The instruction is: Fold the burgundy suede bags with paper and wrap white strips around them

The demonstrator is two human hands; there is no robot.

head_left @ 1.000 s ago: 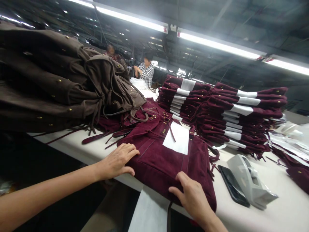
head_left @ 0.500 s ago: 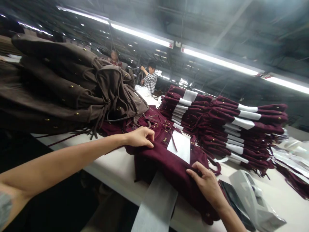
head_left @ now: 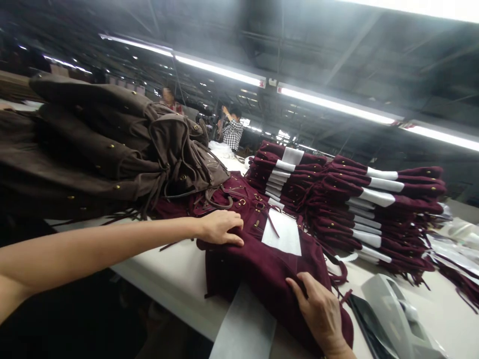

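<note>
A burgundy suede bag lies on the white table in front of me, its lower half folded up, with a white paper sheet on top. My left hand presses on the bag's left upper edge, fingers gripping the suede. My right hand holds the folded lower right edge. A strip of white tissue paper hangs out from under the bag over the table's front edge.
Two tall stacks of folded burgundy bags with white paper stand behind. A pile of brown suede bags fills the left. A grey tape dispenser and black phone lie at right. Two people stand far back.
Both hands went from the bag's front corners to folding its lower half up. The left hand moved up to the bag's upper left edge, and the right hand shifted along the fold.
</note>
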